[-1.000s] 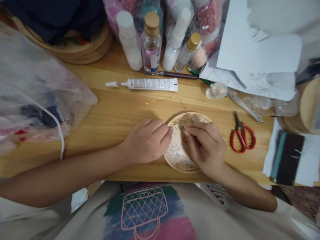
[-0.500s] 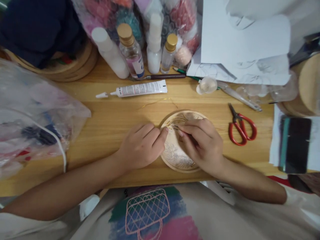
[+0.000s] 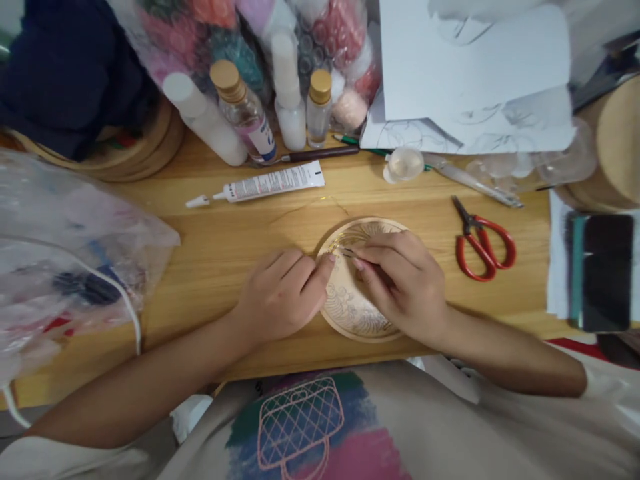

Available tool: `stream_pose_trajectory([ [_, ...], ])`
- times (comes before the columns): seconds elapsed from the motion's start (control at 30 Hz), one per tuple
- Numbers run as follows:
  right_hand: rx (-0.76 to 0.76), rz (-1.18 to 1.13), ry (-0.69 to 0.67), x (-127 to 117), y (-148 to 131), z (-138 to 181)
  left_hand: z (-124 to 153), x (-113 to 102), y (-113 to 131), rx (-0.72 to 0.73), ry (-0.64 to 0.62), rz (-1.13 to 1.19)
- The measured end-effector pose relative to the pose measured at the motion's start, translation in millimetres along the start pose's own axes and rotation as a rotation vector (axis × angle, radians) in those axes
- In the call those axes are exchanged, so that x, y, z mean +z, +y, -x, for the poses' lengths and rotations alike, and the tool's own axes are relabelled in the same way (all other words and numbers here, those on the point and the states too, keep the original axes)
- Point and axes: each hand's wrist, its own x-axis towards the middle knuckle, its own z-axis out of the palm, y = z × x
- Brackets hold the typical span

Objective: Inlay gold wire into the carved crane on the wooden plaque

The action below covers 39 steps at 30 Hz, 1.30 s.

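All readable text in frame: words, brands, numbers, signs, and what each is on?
None reads clearly.
White tube: several rows of print plus darker characters near the nozzle end; too small and blurred to read.
Label on the gold-capped bottle behind the tube: white and blue marking, blurred, unreadable.

Right hand (image 3: 407, 283) holds apparent tweezers (image 3: 346, 252) over wooden disc (image 3: 350, 313).

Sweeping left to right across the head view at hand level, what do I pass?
Plastic bag → left hand → right hand → red-handled scissors → black phone.
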Motion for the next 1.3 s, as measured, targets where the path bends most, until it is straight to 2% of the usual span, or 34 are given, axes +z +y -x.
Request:
stream_pose_trajectory([
  [0.97,0.004,-0.016,0.0,1.6,-0.4,-0.4,-3.6,-0.5,2.7,-0.003,-0.051,-0.006],
  [1.3,-0.001,-0.021,0.005,1.4,0.1,-1.4,-1.9,0.2,0.3,-0.002,0.017,-0.01],
])
